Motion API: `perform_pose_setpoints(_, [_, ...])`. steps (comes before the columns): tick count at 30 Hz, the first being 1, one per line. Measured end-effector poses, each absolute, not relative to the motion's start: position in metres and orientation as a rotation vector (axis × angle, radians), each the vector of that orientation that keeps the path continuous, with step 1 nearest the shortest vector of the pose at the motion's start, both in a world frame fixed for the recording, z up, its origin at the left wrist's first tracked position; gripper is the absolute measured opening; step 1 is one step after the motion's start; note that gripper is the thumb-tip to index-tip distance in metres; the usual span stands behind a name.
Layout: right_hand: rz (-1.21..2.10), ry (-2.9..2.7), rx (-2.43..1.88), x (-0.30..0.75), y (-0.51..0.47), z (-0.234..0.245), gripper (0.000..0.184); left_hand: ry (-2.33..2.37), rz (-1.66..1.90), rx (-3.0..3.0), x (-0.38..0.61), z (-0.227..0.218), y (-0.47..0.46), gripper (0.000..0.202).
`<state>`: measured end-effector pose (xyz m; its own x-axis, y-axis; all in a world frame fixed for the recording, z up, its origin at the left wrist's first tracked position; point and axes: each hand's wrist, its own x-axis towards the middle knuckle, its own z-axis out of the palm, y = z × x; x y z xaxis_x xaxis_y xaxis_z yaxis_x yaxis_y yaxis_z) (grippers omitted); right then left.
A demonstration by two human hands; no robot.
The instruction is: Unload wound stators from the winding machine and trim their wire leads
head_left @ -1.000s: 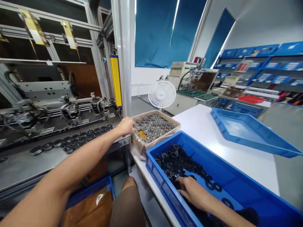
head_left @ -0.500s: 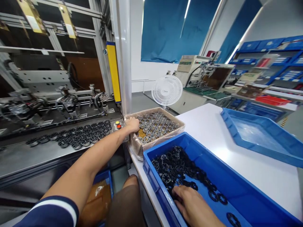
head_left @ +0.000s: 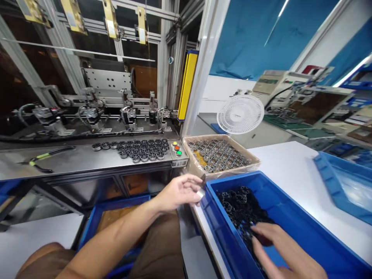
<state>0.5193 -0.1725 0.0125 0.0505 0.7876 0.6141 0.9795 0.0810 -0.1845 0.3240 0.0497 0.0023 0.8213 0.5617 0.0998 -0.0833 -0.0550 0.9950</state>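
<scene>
My left hand (head_left: 181,190) hovers just left of the blue bin's (head_left: 293,217) near corner, fingers pinched on a small silvery metal part (head_left: 200,193). My right hand (head_left: 286,252) rests inside the blue bin, its fingers spread over the pile of black ring parts (head_left: 241,203); it grips nothing that I can see. Behind the bin stands a cardboard box (head_left: 250,164) filled with several silvery metal rings (head_left: 216,155).
A metal machine bench (head_left: 72,162) at left carries a cluster of black round parts (head_left: 139,149), pliers (head_left: 43,159) and a button panel (head_left: 176,148). A white fan (head_left: 240,114) stands behind the box. Another blue tray (head_left: 343,182) lies at right; a blue crate (head_left: 116,209) sits below.
My left hand has pulled back from the cardboard box to the blue bin's corner, now with a small metal part in it. The view has swung left. My right hand stays in the bin.
</scene>
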Motion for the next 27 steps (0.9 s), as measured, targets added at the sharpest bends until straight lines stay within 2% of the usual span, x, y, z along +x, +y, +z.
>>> perform_pose_setpoints(3, [-0.334,-1.788,-1.589,0.479,-0.155,0.042,0.022,0.309,0.52,1.386,0.292,-0.003,0.023,0.054])
perform_pose_setpoints(6, [-0.205,-1.748,-1.394,0.448,-0.143,0.051,0.028,0.265,0.474,1.264,0.281,-0.003,0.006,0.05])
perform_pose_setpoints(10, [-0.102,-1.657,-1.278,0.431,-0.145,0.042,0.028,0.258,0.473,1.229,0.283,-0.004,-0.014,0.052])
perform_pose_setpoints(17, [-0.143,-1.683,-1.298,0.427,-0.155,0.03,0.03,0.143,0.528,1.12,0.287,-0.012,-0.038,0.047])
perform_pose_setpoints(23, [-0.074,-1.845,-1.209,0.432,-0.152,0.022,0.045,0.146,0.596,1.093,0.28,-0.013,-0.039,0.047])
perform_pose_setpoints(27, [-0.195,-1.886,-1.202,0.435,-0.15,0.016,0.046,0.16,0.599,1.093,0.277,-0.009,-0.037,0.047])
